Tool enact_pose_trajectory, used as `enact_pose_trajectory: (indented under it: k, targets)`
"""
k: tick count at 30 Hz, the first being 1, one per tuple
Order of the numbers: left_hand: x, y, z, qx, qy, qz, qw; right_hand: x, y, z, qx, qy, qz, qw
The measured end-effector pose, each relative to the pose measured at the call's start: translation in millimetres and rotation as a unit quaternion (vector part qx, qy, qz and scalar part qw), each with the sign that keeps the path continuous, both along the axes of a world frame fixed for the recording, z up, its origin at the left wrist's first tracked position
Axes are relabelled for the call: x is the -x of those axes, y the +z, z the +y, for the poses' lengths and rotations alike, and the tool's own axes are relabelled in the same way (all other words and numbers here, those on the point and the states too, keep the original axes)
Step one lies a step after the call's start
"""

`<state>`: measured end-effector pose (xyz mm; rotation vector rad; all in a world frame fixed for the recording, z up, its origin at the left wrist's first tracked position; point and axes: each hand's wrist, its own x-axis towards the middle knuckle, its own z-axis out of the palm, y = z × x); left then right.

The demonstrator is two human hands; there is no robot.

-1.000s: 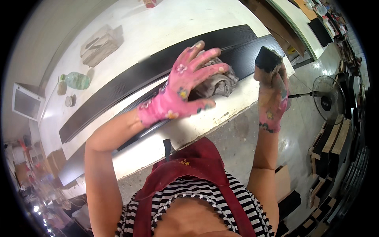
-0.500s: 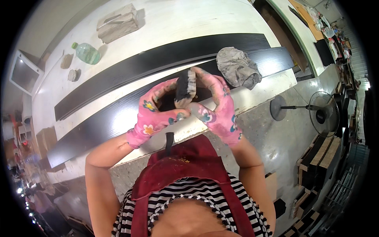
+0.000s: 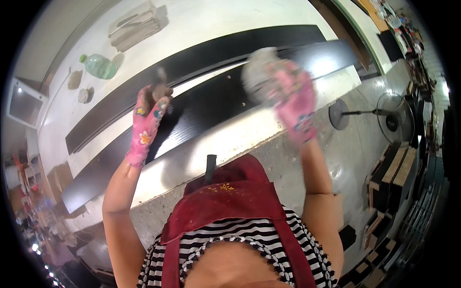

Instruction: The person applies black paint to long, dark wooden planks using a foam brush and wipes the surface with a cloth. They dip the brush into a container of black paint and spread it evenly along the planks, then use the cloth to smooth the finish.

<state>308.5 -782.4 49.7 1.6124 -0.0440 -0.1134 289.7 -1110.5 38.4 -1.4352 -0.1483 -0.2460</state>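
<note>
My left hand (image 3: 148, 113), in a pink flowered glove, is raised over the left part of the dark boards. Its fingers close round a small block (image 3: 161, 77), blurred by motion and seen almost edge-on. A crumpled grey rag (image 3: 258, 76) is in my right hand (image 3: 297, 96), gloved alike and smeared by motion, above the near board's right part. The near black board (image 3: 206, 103) shows wood grain and a few small holes. Behind it, partly touching at the right, lies a second long black board (image 3: 201, 55).
Both boards rest on a white table (image 3: 230, 19). At the far left stand a green-tinted bottle (image 3: 100, 66), a wrapped block (image 3: 134, 26) and two small lumps. A standing fan (image 3: 391, 117) is on the floor at right, with stacked boards (image 3: 394, 177) nearby.
My hands, earlier together round the small block, have parted. The left has moved left with it; the right has moved right and taken hold of the grey rag.
</note>
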Motion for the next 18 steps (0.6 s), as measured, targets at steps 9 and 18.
enact_pose_trajectory:
  k: [9,18]
  targets:
    - [3.8,13.7,3.2,-0.154,-0.048,-0.050,0.986,47.8,-36.8,79.2,0.488,-0.181,-0.266,0.811]
    - [-4.0,-8.6,12.1,-0.134,-0.066,-0.124,0.981,-11.3,-49.8,-95.7,0.068,-0.137,-0.015,0.988]
